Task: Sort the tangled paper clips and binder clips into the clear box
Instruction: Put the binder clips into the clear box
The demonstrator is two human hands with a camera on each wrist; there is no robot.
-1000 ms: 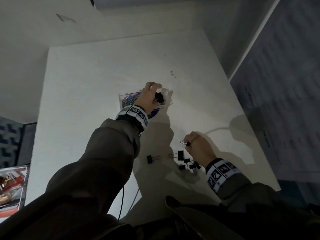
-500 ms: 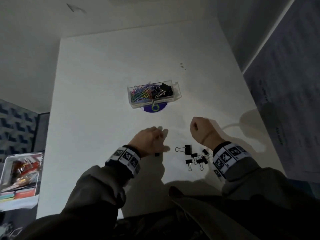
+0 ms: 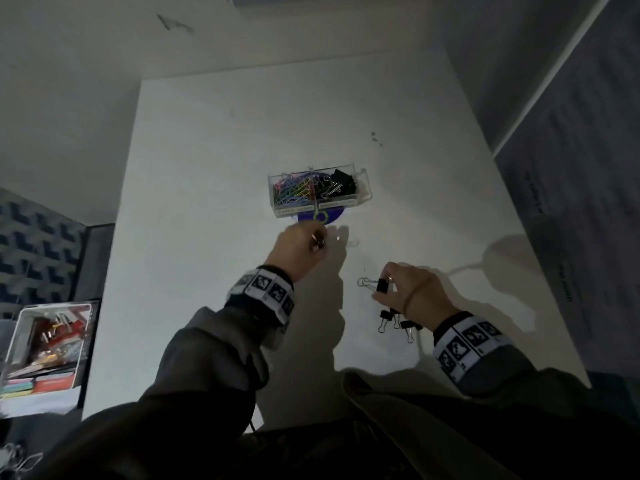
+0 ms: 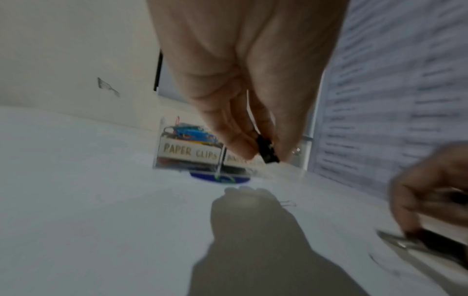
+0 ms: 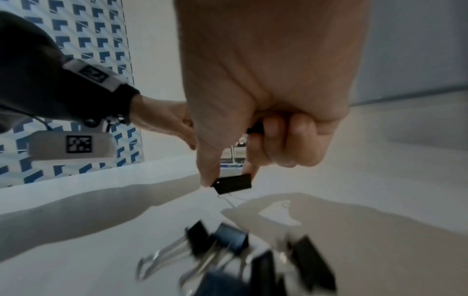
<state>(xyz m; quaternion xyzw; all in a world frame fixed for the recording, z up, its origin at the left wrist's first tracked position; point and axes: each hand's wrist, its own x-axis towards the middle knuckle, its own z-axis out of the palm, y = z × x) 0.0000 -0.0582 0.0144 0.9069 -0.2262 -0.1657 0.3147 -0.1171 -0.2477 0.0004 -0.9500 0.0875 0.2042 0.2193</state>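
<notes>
Binder clips, black, sprung steel with wire handles: we judge them light, stiff and a little slick on the painted back, best taken across the flat black body between thumb and fingertip, since the wire loops swing and snag on their neighbours. Our left hand (image 3: 300,244) pinches one small clip (image 4: 266,149) that way, its grip narrow, held above the counter (image 3: 214,161) just short of the box (image 3: 363,188). Our right hand (image 3: 408,289) pinches a second clip (image 3: 380,285) by its body, wire handles pointing left, lifted just beside the loose pile (image 3: 398,323). That pile lies on the counter under the right wrist; we count three or four clips in it, overlapped and blurred, so the number is not firm. One small silver paper clip (image 4: 288,203) appears to lie alone on the counter in front of the box. Box, clear, one, two compartments: the left one labelled PAPER CLIPS holds the coloured paper clips (image 3: 292,192), a tangled heap too dense to count, thin wire that we expect to bend and hook together; the right one holds black binder clips (image 3: 341,184), several, not countable. The box sits on a blue disc (image 3: 329,218). Off the counter to the left stands one tray (image 3: 20,327) of mixed stationery.
</notes>
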